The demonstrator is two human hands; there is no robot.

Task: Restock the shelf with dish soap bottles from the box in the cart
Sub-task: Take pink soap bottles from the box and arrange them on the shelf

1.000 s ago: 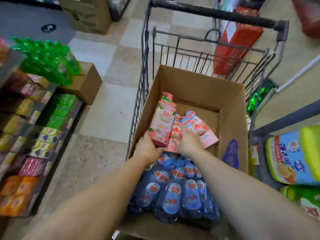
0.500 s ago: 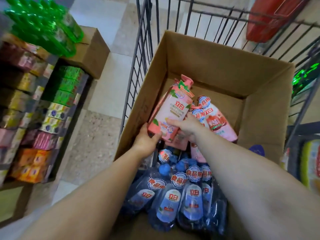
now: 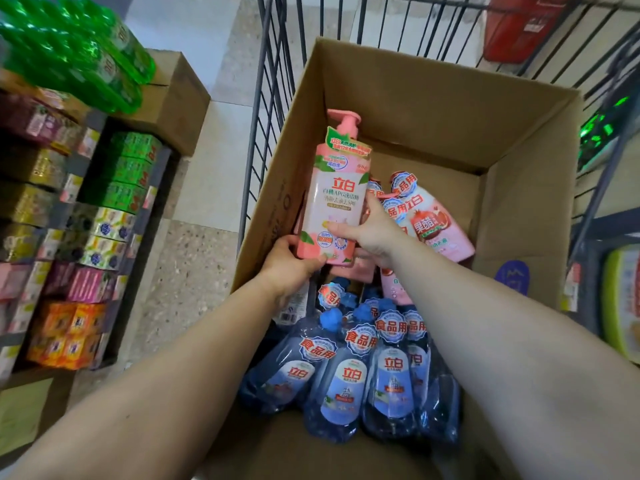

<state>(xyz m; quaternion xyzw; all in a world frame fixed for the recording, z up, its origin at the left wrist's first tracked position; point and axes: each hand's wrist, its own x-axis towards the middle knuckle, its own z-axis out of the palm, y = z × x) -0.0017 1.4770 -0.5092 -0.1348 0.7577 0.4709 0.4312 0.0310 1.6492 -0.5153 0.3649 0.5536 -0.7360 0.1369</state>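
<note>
A pink pump bottle of dish soap (image 3: 337, 199) stands upright above the open cardboard box (image 3: 526, 188) in the wire cart (image 3: 273, 64). My left hand (image 3: 292, 261) grips its base from the left. My right hand (image 3: 367, 233) holds its lower right side, thumb across the front label. More pink bottles (image 3: 433, 220) lie in the box behind my right hand. Several blue bottles (image 3: 346, 382) lie packed at the box's near end, between my forearms.
The shelf (image 3: 69, 237) with stacked soap packs runs along the left. Green bottles (image 3: 72, 53) sit on its top beside a closed carton (image 3: 176, 102) on the floor. A red object (image 3: 519, 26) lies beyond the cart. Packaged goods (image 3: 623, 299) stand at the right.
Both hands have lifted the pink pump bottle from lying tilted among the others to standing upright above the box. The camera has moved closer over the box.
</note>
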